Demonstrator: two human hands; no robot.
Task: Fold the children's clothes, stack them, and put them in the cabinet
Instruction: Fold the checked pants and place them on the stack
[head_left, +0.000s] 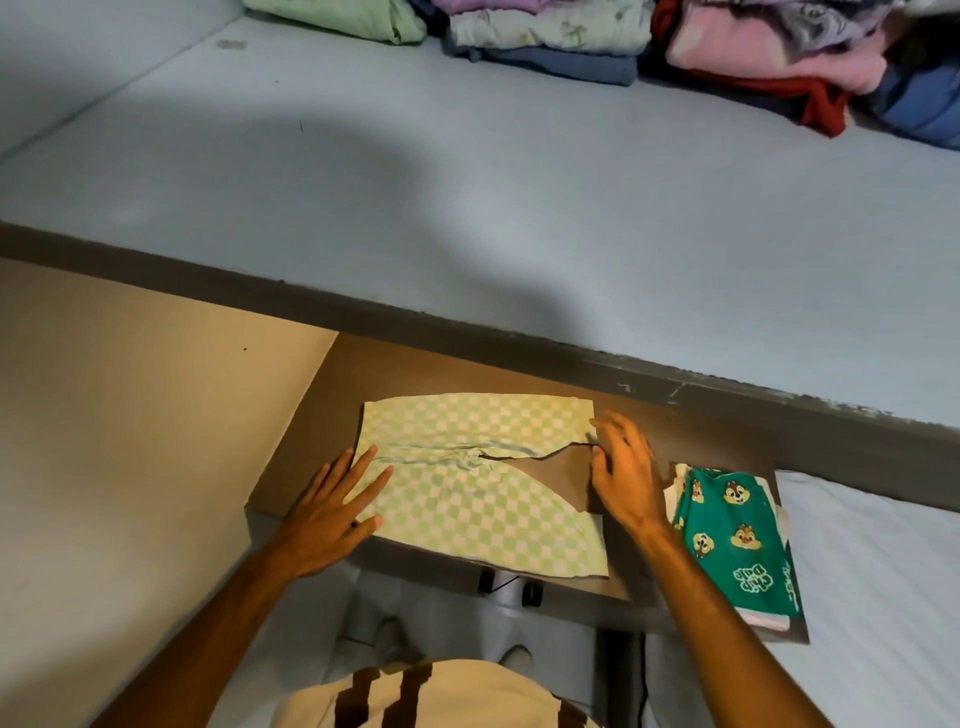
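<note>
On the brown table (644, 587), checkered shorts (483, 488) lie flat; my left hand (332, 514) presses their left edge with straight fingers, my right hand (623, 473) hovers loosely spread beside them. Right of them, folded green clothes (737, 540); bed piles (545, 36) are cut off.

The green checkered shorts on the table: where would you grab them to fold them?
Probably pinch the two leg hems of the checkered shorts, coming from the right: they lie flat, waistband under the left hand, legs splayed toward the right hand.
</note>
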